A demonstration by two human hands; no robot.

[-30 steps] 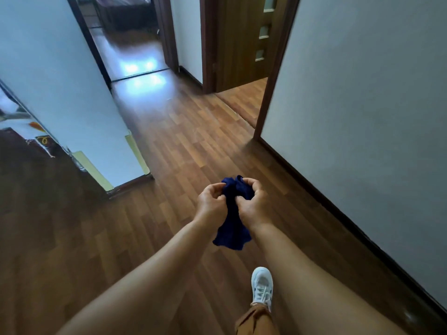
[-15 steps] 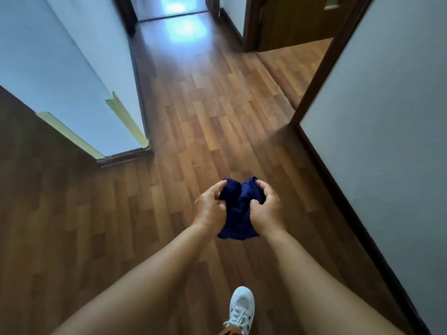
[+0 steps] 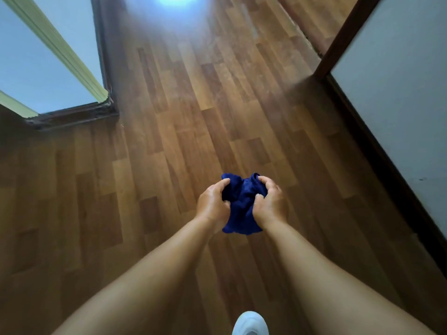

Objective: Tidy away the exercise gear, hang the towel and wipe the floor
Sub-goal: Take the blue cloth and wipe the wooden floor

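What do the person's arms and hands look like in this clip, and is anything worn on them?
Both forearms are bare as far as the frame shows: no sleeves, and no watch or bracelet at either wrist. The left hand and right hand wear no gloves, and no rings are visible. The only clothing in view is a white shoe at the bottom edge.

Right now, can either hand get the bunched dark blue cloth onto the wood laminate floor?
Probably yes: left hand and right hand both grip the cloth above bare floor, nothing between.
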